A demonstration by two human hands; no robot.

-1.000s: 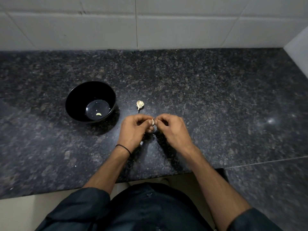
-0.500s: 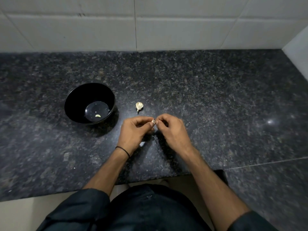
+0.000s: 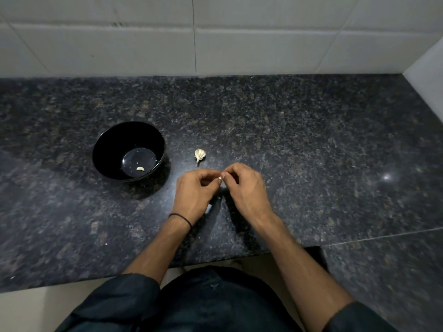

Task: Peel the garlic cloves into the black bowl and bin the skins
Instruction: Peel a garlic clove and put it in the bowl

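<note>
Head view. Pinching a small garlic clove point(image 3: 219, 178) in the closed grip of the left hand point(image 3: 193, 195) and the right hand point(image 3: 247, 188), low over the tabletop point(image 3: 311, 152), right of the black bowl point(image 3: 153, 140) with its one peeled clove point(image 3: 140, 168). Likely risking a slip: squeezing too hard, shooting the clove off the near edge; scattering skin, with no bin showing.
</note>
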